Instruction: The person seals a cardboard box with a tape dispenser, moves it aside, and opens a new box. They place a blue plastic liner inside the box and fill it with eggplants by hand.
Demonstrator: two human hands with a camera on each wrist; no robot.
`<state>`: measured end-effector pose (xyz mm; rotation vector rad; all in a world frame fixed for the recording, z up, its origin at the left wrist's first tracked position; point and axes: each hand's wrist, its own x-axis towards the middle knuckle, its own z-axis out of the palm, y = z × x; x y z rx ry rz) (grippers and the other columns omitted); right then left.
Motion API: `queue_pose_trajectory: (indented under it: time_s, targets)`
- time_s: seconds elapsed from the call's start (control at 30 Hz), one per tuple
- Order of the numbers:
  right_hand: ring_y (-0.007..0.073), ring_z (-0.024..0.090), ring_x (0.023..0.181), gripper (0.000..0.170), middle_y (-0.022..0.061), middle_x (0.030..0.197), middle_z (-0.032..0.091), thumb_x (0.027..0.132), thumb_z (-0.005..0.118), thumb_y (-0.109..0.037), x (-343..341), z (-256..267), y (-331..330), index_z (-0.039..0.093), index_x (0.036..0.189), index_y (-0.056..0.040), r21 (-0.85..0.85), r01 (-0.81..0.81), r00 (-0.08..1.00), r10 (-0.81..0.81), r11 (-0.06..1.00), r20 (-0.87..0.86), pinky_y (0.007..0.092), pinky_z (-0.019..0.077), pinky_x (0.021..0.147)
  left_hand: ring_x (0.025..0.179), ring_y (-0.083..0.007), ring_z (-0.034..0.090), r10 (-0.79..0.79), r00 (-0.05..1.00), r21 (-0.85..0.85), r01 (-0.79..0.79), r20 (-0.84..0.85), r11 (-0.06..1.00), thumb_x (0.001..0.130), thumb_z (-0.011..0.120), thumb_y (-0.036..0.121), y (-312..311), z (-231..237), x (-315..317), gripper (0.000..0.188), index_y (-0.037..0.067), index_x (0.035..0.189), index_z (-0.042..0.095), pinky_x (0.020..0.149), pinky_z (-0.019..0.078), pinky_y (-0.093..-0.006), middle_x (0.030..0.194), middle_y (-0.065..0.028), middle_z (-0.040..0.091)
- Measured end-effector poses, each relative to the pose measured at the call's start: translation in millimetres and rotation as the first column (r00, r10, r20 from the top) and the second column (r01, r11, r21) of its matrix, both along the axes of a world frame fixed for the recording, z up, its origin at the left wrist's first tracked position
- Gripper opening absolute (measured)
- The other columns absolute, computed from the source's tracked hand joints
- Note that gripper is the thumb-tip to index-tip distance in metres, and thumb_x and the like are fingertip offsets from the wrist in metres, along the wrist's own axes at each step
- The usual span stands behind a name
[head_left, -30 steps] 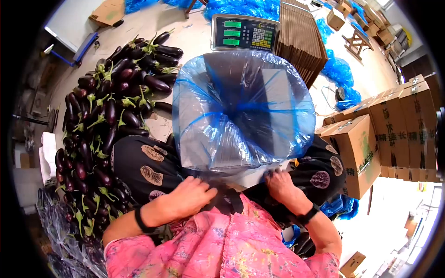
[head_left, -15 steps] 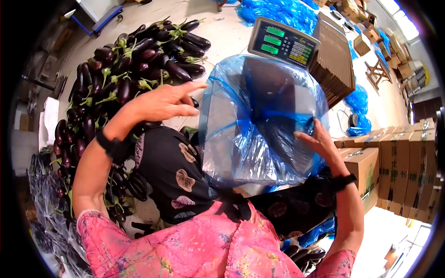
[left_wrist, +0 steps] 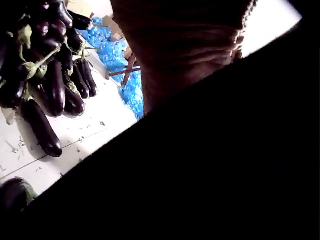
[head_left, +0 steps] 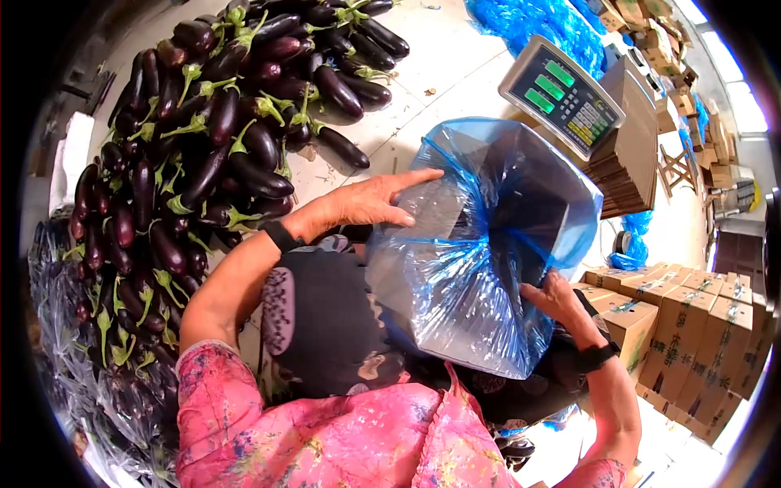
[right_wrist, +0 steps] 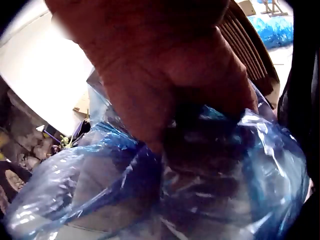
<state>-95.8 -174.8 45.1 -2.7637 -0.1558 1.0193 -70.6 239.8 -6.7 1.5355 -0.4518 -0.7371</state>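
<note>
A clear blue plastic bag [head_left: 455,285] lines an open-topped box, its film gathered in folds towards the middle. The left hand [head_left: 358,202] reaches over the bag's left side, index finger and thumb stretched out at the film; whether it presses there cannot be told. At the lower right side, the right hand [head_left: 561,305] holds the bag-covered rim with thumb and bent fingers. The right wrist view shows that hand [right_wrist: 160,75] from close up, thumb pointing down into the blue film [right_wrist: 115,185]. The left wrist view shows the left hand [left_wrist: 185,45] dark, its fingers hidden.
Many eggplants [head_left: 260,146] lie heaped on the floor at the left. Behind the box stand a scale display [head_left: 561,93] and a stack of flat cardboard [head_left: 630,154]. Closed cartons [head_left: 683,333] stand at the right; blue plastic [head_left: 537,32] lies at the back.
Both hands have gone from near the lap to the box's sides, the left now over the bag. The right hand has moved down the bag's right side. The view and box have turned.
</note>
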Motion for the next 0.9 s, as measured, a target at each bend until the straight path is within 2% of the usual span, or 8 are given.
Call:
queue_pose_trajectory:
  time_s: [0.2, 0.27, 0.3, 0.4, 0.53, 0.6, 0.77, 0.9]
  targets:
    - [0.0413, 0.065, 0.087, 0.037, 0.0234, 0.089, 0.068, 0.085, 0.07, -0.034, -5.4, 95.8, 68.3, 0.063, 0.096, 0.0009, -0.361, -0.493, 0.852, 0.523, 0.792, -0.018, 0.0487, 0.0504, 0.079, 0.138, -0.029, 0.042, 0.118, 0.935, -0.102, -0.089, 0.336, 0.991, 0.085, 0.069, 0.025, -7.5, -30.5, -7.1, 0.083, 0.016, 0.156, 0.027, 0.113, 0.0357, -0.0384, 0.156, -0.018, 0.036]
    - [0.0397, 0.066, 0.081, 0.032, 0.0212, 0.086, 0.067, 0.084, 0.071, -0.03, 5.4, 109.4, 96.0, 0.066, 0.098, -0.0015, -0.063, -0.422, 0.906, 0.424, 0.904, 0.011, 0.048, 0.0517, 0.073, 0.141, -0.0293, 0.038, 0.14, 0.94, -0.108, -0.112, 0.31, 0.988, 0.088, 0.066, 0.023, -10.3, -39.6, -13.0, 0.078, 0.016, 0.155, 0.029, 0.112, 0.0364, -0.0387, 0.157, -0.0196, 0.033]
    - [0.0388, 0.067, 0.079, 0.033, 0.0216, 0.088, 0.068, 0.083, 0.072, -0.025, 15.9, 98.5, 99.2, 0.065, 0.106, -0.0018, 0.174, -0.378, 0.926, 0.374, 0.909, 0.058, 0.0483, 0.0524, 0.07, 0.134, -0.0274, 0.047, 0.213, 0.945, -0.134, -0.184, 0.247, 0.974, 0.089, 0.065, 0.022, -11.4, -41.0, -23.4, 0.072, 0.015, 0.153, 0.033, 0.107, 0.0422, -0.038, 0.15, -0.0203, 0.043]
    - [0.0395, 0.068, 0.091, 0.042, 0.0242, 0.103, 0.068, 0.081, 0.072, -0.022, 46.6, 43.1, 116.8, 0.062, 0.117, -0.002, 0.031, -0.61, 0.769, 0.582, 0.792, 0.262, 0.0448, 0.0536, 0.076, 0.115, -0.0229, 0.061, 0.378, 0.924, 0.045, -0.376, -0.047, 0.925, 0.09, 0.064, 0.019, 18.1, -36.6, -53.5, 0.063, 0.012, 0.148, 0.042, 0.096, 0.0495, -0.0345, 0.131, -0.0182, 0.06]
    - [0.0389, 0.06, 0.111, 0.05, 0.0218, 0.122, 0.062, 0.083, 0.069, -0.023, 60.2, -102.6, 84.6, 0.057, 0.127, -0.0034, 0.224, -0.56, 0.812, 0.582, 0.797, -0.042, 0.0405, 0.0498, 0.09, 0.1, -0.0217, 0.065, 0.836, 0.543, 0.313, -0.809, 0.075, 0.497, 0.091, 0.064, 0.015, 71.5, -107.3, -140.6, 0.045, 0.005, 0.134, 0.054, 0.086, 0.0536, -0.0343, 0.111, -0.014, 0.066]
    - [0.0366, 0.057, 0.115, 0.048, 0.02, 0.126, 0.06, 0.085, 0.065, -0.021, 44.7, -131.7, 76.0, 0.056, 0.13, -0.0039, 0.203, -0.543, 0.816, 0.569, 0.815, -0.102, 0.0391, 0.047, 0.094, 0.104, -0.0292, 0.064, 0.77, 0.568, 0.549, -0.758, 0.292, 0.351, 0.086, 0.067, 0.015, 90.2, -153.2, -188.1, 0.05, 0.007, 0.134, 0.054, 0.09, 0.0517, -0.04, 0.119, -0.0172, 0.062]
    - [0.0308, 0.049, 0.126, 0.046, 0.0154, 0.136, 0.055, 0.091, 0.055, -0.016, 28.4, -146.0, 63.1, 0.052, 0.136, -0.0052, 0.188, -0.482, 0.846, 0.511, 0.856, -0.154, 0.0358, 0.0401, 0.104, 0.129, -0.0355, 0.044, 0.497, 0.662, 0.597, -0.739, 0.561, 0.312, 0.083, 0.07, 0.026, 67.5, -149.0, -180.7, 0.067, 0.001, 0.141, 0.045, 0.107, 0.0354, -0.0456, 0.133, -0.0185, 0.051]
    - [0.0262, 0.044, 0.135, 0.046, 0.0117, 0.144, 0.05, 0.096, 0.046, -0.012, 26.1, -134.4, 65.2, 0.049, 0.141, -0.0062, 0.245, -0.259, 0.91, 0.321, 0.934, -0.262, 0.0332, 0.0345, 0.112, 0.125, -0.0401, 0.045, 0.497, 0.812, 0.824, -0.488, 0.307, 0.289, 0.08, 0.073, 0.034, 49.4, -177.0, -132.9, 0.081, 0.001, 0.145, 0.038, 0.105, 0.0374, -0.047, 0.133, -0.023, 0.05]
